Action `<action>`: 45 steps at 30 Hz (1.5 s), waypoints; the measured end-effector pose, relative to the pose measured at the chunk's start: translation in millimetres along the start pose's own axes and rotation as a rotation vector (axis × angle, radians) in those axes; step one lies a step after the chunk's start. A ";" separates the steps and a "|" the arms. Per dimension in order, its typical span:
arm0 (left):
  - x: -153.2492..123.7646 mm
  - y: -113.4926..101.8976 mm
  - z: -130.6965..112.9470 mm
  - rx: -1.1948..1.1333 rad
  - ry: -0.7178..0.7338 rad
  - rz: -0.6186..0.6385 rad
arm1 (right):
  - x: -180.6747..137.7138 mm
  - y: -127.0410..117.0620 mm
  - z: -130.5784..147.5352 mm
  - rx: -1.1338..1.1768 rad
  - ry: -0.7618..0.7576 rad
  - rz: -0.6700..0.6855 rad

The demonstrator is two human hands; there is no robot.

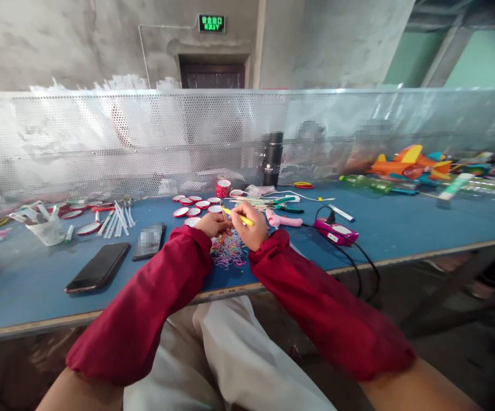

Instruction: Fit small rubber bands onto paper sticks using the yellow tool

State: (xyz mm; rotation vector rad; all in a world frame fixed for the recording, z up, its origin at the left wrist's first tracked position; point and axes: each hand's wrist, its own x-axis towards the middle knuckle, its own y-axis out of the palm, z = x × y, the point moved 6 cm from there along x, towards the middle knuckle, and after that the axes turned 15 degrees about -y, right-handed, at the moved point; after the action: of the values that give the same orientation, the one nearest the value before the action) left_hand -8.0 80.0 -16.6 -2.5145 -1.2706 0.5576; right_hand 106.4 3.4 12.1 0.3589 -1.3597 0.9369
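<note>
Head view: yellow pen (246, 220) in the right hand (251, 229), fingers clamped round it; long axis slants, far end toward the left hand (212, 225), just beside. Left-hand fingers pinched together, seemingly on a thin stick (223, 207) (tiny, hard to make out from where I stand). Coloured loops (229, 252) below both hands: one heap, too many to count. Beyond left hand: about nine discs (181, 212), one red roll (222, 190). Right of right hand: one glue gun (287, 221), one power strip (337, 233). Left of left hand: one phone (97, 268).
</note>
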 end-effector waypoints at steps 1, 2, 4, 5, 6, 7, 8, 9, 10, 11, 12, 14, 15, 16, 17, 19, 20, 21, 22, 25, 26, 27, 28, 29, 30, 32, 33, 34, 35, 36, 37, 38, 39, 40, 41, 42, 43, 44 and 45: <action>0.3 -0.2 0.3 -0.005 -0.001 -0.001 | -0.1 0.1 -0.4 -0.004 0.003 0.001; 0.8 -0.5 0.8 -0.013 -0.004 -0.004 | -0.1 -0.3 -1.0 -0.009 0.007 -0.006; 2.1 -1.1 1.7 -0.023 -0.009 -0.007 | -0.2 -2.0 -2.0 -0.016 0.012 -0.032; 2.6 -1.2 1.9 -0.023 -0.008 -0.008 | -0.2 -2.7 -2.0 -0.015 0.011 -0.043; 2.8 -1.2 1.8 -0.020 -0.004 -0.007 | -0.1 -3.1 -1.4 -0.012 0.006 -0.046; 2.9 -1.1 1.5 -0.017 0.002 -0.004 | 0.1 -3.0 -0.3 -0.007 0.000 -0.041; 2.8 -1.0 1.2 -0.013 0.009 -0.001 | 0.3 -2.6 1.2 -0.003 -0.007 -0.032; 2.6 -0.9 0.9 -0.012 0.013 0.000 | 0.6 -2.0 2.8 0.000 -0.014 -0.020; 2.4 -0.9 0.8 -0.012 0.016 0.001 | 0.9 -1.5 4.5 0.002 -0.019 -0.009; 2.3 -0.8 0.7 -0.013 0.018 0.002 | 1.2 -1.2 5.9 0.003 -0.023 -0.001; 2.5 -0.7 0.8 -0.015 0.020 0.003 | 1.4 -1.0 6.8 0.002 -0.025 0.003; 3.5 -0.7 1.5 -0.017 0.021 0.005 | 1.9 -1.0 6.9 -0.008 -0.024 0.004; 4.5 -0.8 2.3 -0.018 0.018 0.006 | 1.9 -1.3 6.1 -0.020 -0.022 0.001; 5.7 -1.1 3.2 -0.020 0.014 0.004 | 1.9 -1.7 4.8 -0.036 -0.020 -0.004; 6.9 -1.6 4.1 -0.025 0.010 0.001 | 1.8 -2.3 3.3 -0.052 -0.019 -0.012; 8.9 -2.5 5.3 -0.037 0.003 -0.005 | 1.2 -4.0 0.2 -0.069 -0.016 -0.037; 9.4 -2.8 5.6 -0.044 0.000 -0.006 | 0.8 -4.6 -1.1 -0.066 -0.015 -0.050; 9.6 -3.0 5.6 -0.048 -0.002 -0.007 | 0.4 -4.9 -1.8 -0.056 -0.013 -0.058; 9.5 -3.0 5.3 -0.051 -0.003 -0.006 | 0.2 -4.8 -2.0 -0.043 -0.012 -0.060; 7.1 -1.7 3.1 -0.045 0.003 0.003 | 0.3 -3.8 1.2 -0.009 -0.018 -0.044; 6.0 -1.1 2.2 -0.043 0.007 0.008 | 0.6 -3.6 3.0 -0.004 -0.021 -0.037; 4.9 -0.5 1.4 -0.043 0.010 0.012 | 0.9 -3.3 4.7 0.000 -0.024 -0.029; 4.1 0.0 0.8 -0.044 0.012 0.014 | 1.3 -3.3 6.1 0.001 -0.027 -0.023; 3.6 0.3 0.3 -0.045 0.014 0.013 | 1.7 -3.1 7.1 -0.001 -0.029 -0.016; 3.4 0.4 0.0 -0.045 0.015 0.011 | 2.0 -2.9 7.5 -0.004 -0.031 -0.009; 4.2 0.4 0.2 -0.042 0.013 0.010 | 2.2 -2.6 6.4 -0.018 -0.032 -0.001; 5.0 0.2 0.8 -0.041 0.008 0.008 | 2.1 -2.6 5.1 -0.030 -0.031 -0.002; 6.0 -0.2 1.7 -0.042 0.000 0.006 | 1.9 -3.0 3.6 -0.042 -0.028 -0.009; 7.0 -0.7 2.6 -0.043 -0.007 0.003 | 1.6 -3.5 2.2 -0.051 -0.026 -0.019; 7.8 -1.3 3.2 -0.044 -0.011 -0.001 | 1.3 -4.2 1.0 -0.055 -0.023 -0.033; 8.2 -1.9 3.6 -0.045 -0.011 -0.005 | 1.0 -4.8 0.2 -0.053 -0.021 -0.046; 8.3 -2.2 3.7 -0.045 -0.009 -0.008 | 0.8 -5.1 0.2 -0.046 -0.020 -0.055; 8.0 -2.3 3.5 -0.045 -0.004 -0.010 | 0.8 -5.0 0.8 -0.037 -0.022 -0.055; 7.4 -2.1 3.0 -0.042 0.001 -0.009 | 0.8 -4.6 2.0 -0.028 -0.025 -0.048; 6.7 -1.8 2.5 -0.040 0.005 -0.010 | 1.0 -3.9 3.5 -0.022 -0.030 -0.037; 6.0 -1.4 2.1 -0.038 0.008 -0.010 | 1.3 -3.3 5.1 -0.018 -0.035 -0.025; 5.3 -0.9 1.6 -0.038 0.010 -0.009 | 1.6 -2.8 6.4 -0.017 -0.038 -0.015; 4.9 -0.5 1.3 -0.039 0.013 -0.008 | 2.0 -2.4 7.2 -0.018 -0.040 -0.008; 4.6 -0.1 1.1 -0.041 0.015 -0.005 | 2.2 -2.2 7.5 -0.023 -0.041 -0.003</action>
State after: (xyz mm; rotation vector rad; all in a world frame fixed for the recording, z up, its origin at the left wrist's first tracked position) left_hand -6.1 83.9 -18.5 -2.5434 -1.2957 0.5151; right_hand 102.9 -2.5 16.6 0.3650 -1.4059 0.9149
